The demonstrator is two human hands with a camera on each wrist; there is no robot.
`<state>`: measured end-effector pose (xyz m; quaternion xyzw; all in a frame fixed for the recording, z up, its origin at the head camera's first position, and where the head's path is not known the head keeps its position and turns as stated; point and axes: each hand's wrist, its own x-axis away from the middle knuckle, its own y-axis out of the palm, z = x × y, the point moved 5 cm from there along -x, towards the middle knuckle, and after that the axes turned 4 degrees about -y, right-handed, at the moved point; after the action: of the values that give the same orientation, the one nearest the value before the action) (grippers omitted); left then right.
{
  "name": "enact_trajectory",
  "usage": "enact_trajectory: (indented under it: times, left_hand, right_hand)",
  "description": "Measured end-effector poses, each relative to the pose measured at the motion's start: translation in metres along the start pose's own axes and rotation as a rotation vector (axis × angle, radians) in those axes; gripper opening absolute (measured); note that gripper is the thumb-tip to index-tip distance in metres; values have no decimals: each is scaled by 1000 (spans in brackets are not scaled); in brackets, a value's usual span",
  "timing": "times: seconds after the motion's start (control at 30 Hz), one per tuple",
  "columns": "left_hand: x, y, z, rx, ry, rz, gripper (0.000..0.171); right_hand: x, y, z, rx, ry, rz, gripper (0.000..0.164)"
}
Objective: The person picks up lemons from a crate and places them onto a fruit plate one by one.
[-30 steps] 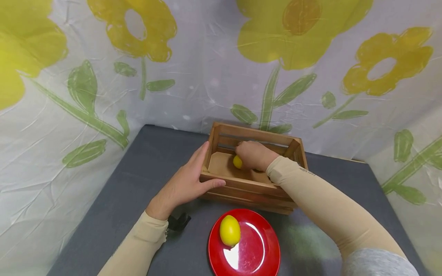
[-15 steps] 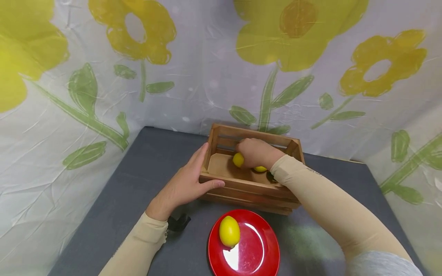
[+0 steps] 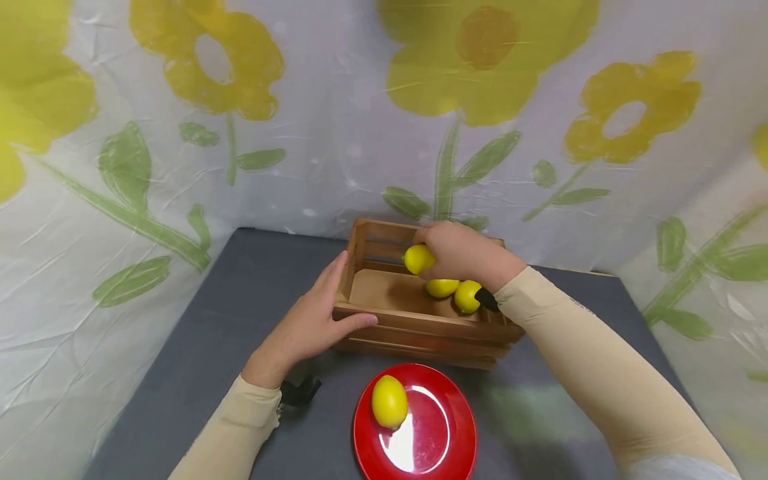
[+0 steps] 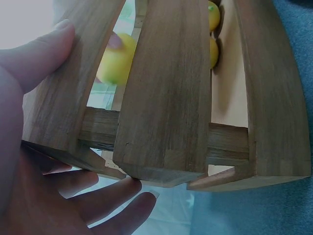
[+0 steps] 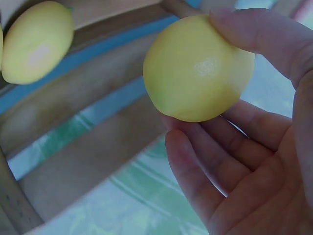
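Head: I see the right hand point(image 3: 461, 255) pinching a lemon point(image 3: 417, 259) over the floor point(image 3: 378, 289) of the wooden crate point(image 3: 414, 325); the left hand point(image 3: 305, 323), spread, touches its near-left corner. Left wrist: lemon visible between slats point(image 4: 164, 88). Right wrist: I log a second lemon point(image 5: 39, 41), apart.

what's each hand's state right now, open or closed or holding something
Left hand: open, thumb and fingers resting against a corner of the wooden crate.
Right hand: closed, holding a lemon between thumb and fingers.
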<state>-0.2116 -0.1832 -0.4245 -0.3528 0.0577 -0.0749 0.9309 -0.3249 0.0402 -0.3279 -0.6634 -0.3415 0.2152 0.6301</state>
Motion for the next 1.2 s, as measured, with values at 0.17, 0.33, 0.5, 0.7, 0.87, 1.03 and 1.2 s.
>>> enact_trajectory:
  times: [0.17, 0.33, 0.5, 0.7, 0.87, 1.03, 1.2]
  left_hand:
    - [-2, -3, -5, -7, 0, -3, 126]
    - [-2, -6, -7, -7, 1, -5, 126]
    - [-3, -9, -9, -7, -1, -3, 128]
    - [-5, -12, -14, -20, -12, -3, 129]
    - [-6, -14, -16, -24, -11, -2, 130]
    - [-7, -15, -15, -26, -7, -5, 129]
    - [-9, -17, -16, -34, -12, -5, 130]
  right_hand:
    - [22, -16, -10, -33, -27, 90, 53]
    - [50, -27, -19, -65, -14, 165, 56]
    - [78, -33, -33, -67, -5, 235, 57]
    - [105, -26, -52, -79, -44, 297, 53]
    - [118, -18, -62, -112, -36, 284, 55]
    - [129, -9, -70, -134, -58, 284, 56]
    - [134, 3, -79, -142, -72, 251, 63]
